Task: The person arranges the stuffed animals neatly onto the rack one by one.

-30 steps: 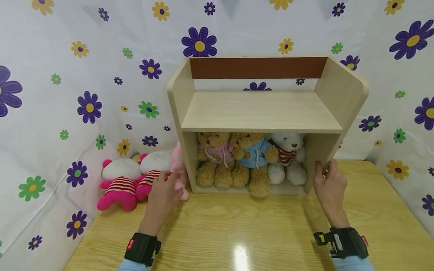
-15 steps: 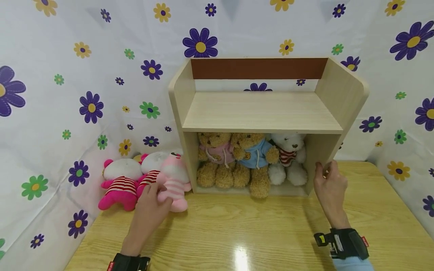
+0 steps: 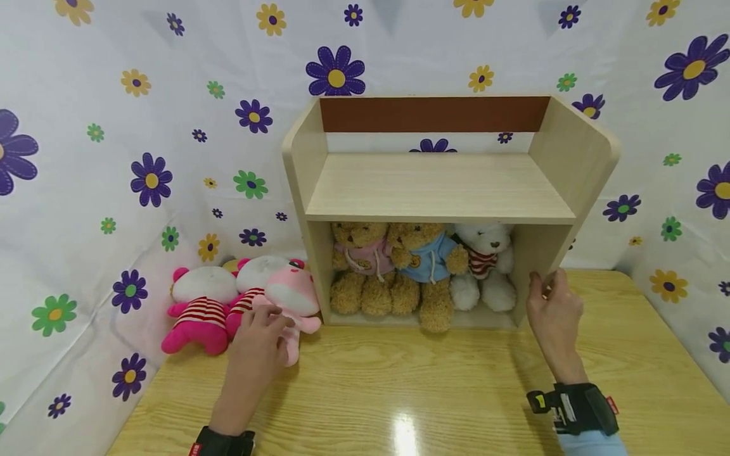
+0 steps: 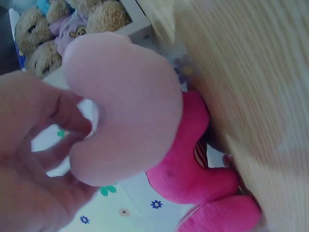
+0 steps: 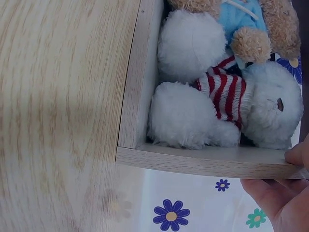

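Three bears (image 3: 422,269) inside shelf (image 3: 439,190), right hand (image 3: 553,313) fingers gripping its side; left hand (image 3: 259,345) fingers seemingly around pink plush (image 3: 293,297).

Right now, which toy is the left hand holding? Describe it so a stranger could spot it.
Find the wooden shelf on the table; three plush toys lie just left of it. The left hand grips the pale pink plush, nearest the shelf. The hot pink plushes behind it are brighter, with white heads.

My head view looks forward and down from above the surface (image 3: 433,392), whole shelf (image 3: 439,190) in frame, my left wrist view sits tight beside that grip, my right wrist view close under the shelf wall, all sharing the bears (image 3: 422,266).
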{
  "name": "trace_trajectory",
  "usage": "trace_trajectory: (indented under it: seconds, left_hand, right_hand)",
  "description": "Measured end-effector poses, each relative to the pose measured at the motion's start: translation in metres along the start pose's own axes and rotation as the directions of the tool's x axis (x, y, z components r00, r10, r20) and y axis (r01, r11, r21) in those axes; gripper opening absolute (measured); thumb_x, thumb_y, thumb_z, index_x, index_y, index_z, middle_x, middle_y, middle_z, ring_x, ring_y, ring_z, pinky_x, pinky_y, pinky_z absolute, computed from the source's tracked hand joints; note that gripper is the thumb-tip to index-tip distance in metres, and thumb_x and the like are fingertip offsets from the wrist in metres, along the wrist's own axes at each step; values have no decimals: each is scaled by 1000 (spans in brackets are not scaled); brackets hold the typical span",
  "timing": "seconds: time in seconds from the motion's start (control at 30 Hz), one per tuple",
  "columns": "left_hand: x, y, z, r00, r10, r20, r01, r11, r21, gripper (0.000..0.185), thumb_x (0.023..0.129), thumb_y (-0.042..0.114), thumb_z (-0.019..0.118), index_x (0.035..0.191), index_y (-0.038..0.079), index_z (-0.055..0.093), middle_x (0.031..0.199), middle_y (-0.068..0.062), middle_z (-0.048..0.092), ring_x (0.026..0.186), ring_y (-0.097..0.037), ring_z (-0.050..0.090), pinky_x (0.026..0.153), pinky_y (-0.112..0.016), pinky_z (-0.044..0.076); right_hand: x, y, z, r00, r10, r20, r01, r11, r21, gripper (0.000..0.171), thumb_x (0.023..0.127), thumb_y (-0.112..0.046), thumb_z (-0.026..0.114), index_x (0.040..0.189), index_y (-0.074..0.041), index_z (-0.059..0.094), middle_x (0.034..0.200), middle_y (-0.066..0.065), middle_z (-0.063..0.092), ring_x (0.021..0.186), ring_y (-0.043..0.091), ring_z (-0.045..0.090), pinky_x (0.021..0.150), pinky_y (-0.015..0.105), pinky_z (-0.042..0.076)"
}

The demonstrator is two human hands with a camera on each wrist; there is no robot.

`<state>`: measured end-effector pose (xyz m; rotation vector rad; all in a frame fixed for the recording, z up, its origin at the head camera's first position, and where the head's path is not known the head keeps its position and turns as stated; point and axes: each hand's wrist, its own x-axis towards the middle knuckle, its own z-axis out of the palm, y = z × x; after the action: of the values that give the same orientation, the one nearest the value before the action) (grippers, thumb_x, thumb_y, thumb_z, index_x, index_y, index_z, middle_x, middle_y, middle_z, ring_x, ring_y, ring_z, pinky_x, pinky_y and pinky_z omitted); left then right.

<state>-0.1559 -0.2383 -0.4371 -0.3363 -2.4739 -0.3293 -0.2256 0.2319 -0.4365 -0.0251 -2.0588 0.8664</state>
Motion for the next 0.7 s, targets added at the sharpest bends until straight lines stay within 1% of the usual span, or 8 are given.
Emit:
trace_trajectory:
  seconds: [0.03,0.13,0.23,0.3,0.4,0.53,0.6,0.7]
  left_hand:
    - [0,1,2,1000,2,3,-2,1000,10,17,76,-5,74,89,6,73,104,-21,65,99,-44,60,76,-54,58]
    - [-2,6,8,999,-38,24,36,998,45,11,79,6,78,89,4,71,103,-23,64,97,-47,60,74,-56,57]
    - [-2,11,14,998,-61,18,60,994,92,22,78,12,83,91,3,67,104,-24,63,93,-49,60,68,-57,56]
    - [-3,14,18,996,-90,25,86,988,126,30,78,13,85,96,2,64,105,-26,61,92,-50,59,65,-57,56]
    - [-3,18,22,987,-153,38,146,978,150,35,80,11,85,104,3,61,109,-28,58,90,-51,59,61,-58,55]
    - [-3,26,26,967,-242,78,229,962,149,39,85,7,80,118,8,59,119,-29,53,94,-53,58,61,-59,56]
    - [-2,29,27,961,-261,91,245,957,154,45,86,2,78,125,11,58,127,-30,50,97,-53,56,61,-58,57]
    - [0,32,28,964,-247,94,229,958,174,64,84,-8,74,138,19,55,142,-30,41,111,-54,52,63,-57,58]
  right_hand:
    - [0,0,0,1000,-2,-1,2,1000,1,27,98,-4,63,116,16,62,101,40,70,80,52,72,65,63,57]
    - [0,1,1,1000,-11,-9,11,1000,-4,25,98,-4,63,113,16,62,96,40,70,77,53,72,63,63,57]
    - [0,0,1,1000,-15,-10,15,1000,-8,24,98,-5,63,111,16,62,93,40,70,76,53,71,63,64,57]
    - [0,0,1,1000,-12,-6,12,1000,-7,25,98,-5,63,112,16,62,95,40,70,77,53,71,64,64,57]
    - [0,0,0,1000,-7,-2,7,1000,-8,26,98,-5,63,113,16,62,98,39,70,79,52,72,65,63,57]
    - [-2,0,0,1000,-12,-11,11,1000,-19,25,98,-4,63,112,16,63,98,39,71,78,50,73,65,63,56]
    - [-2,0,0,1000,-15,-15,14,1000,-25,24,98,-4,63,111,16,62,96,38,71,77,50,73,64,63,56]
    - [-2,0,1,1000,-15,-10,15,1000,-22,25,98,-4,63,112,16,62,97,38,71,78,51,73,64,63,57]
